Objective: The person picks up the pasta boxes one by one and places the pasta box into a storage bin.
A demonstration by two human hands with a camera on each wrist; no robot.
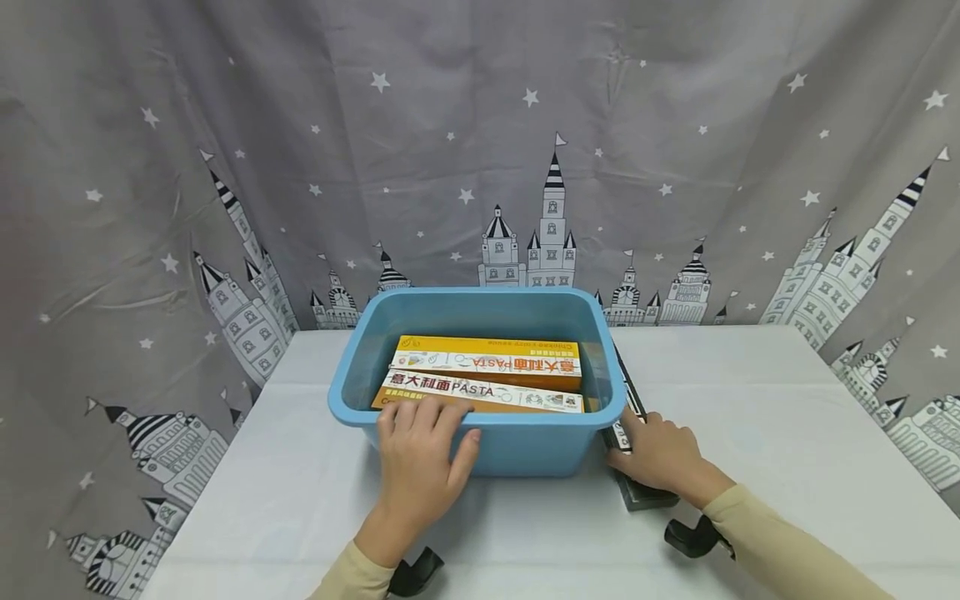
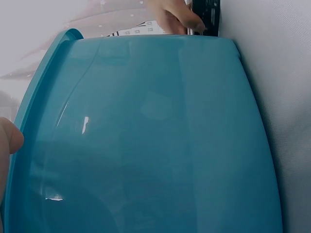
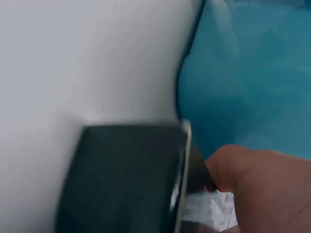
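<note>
A blue plastic bin (image 1: 480, 446) stands on the white table. Two long pasta boxes lie inside it: a yellow-and-white one (image 1: 450, 343) at the back and a white-and-orange one (image 1: 525, 395) in front. My left hand (image 1: 420, 454) grips the bin's front rim, fingers over the edge and thumb on the outer wall. Right of the bin is a long black box (image 1: 648, 497) with a white printed strip, angled along the bin's side. My right hand (image 1: 663, 454) holds it near its front end. The right wrist view shows the box's dark end (image 3: 121, 177) close up, beside the thumb (image 3: 233, 167).
A grey curtain (image 1: 450, 100) with stars and castles hangs behind the white table (image 1: 247, 492) and along its sides. Black camera mounts (image 1: 693, 537) sit at both wrists. The bin's right wall is close beside the black box.
</note>
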